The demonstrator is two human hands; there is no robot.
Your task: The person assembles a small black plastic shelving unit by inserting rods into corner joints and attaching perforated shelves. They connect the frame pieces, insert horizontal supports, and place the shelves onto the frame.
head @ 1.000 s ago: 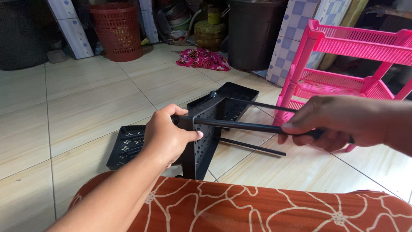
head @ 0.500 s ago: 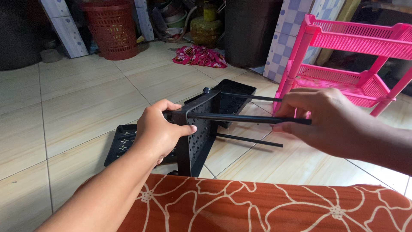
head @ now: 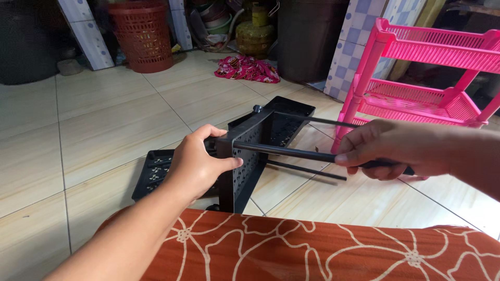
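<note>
My left hand (head: 195, 166) has its fingers curled over the top corner of the black shelf (head: 250, 156), thumb pressed against its perforated face, so the shelf stands on edge at frame centre, just past my knee. My right hand (head: 396, 151), at right of centre, pinches a black rod (head: 284, 151) between thumb and bent fingers; the rod runs left from that grip to the shelf's near corner, where my left thumb sits beside it. I cannot tell whether its tip is seated in a socket or only touching. Two more rods (head: 315, 120) leave the shelf toward the right, one above my right hand and one below. A second black shelf (head: 153, 174) lies flat on the tiled floor (head: 104, 119) behind my left wrist. Beyond my right hand stands a pink rack (head: 416, 78); a red basket (head: 140, 34) is at upper left, a pink cloth (head: 247, 68) at upper centre. An orange patterned fabric (head: 312, 250) fills the bottom. The risk I judge greatest is the rod meeting the corner at an angle: my grip is far out along it, so a small wrist tilt swings the tip and could jam it or pop it off. A hard push could also tip the shelf, held only at one corner, or pinch my left thumb.
</note>
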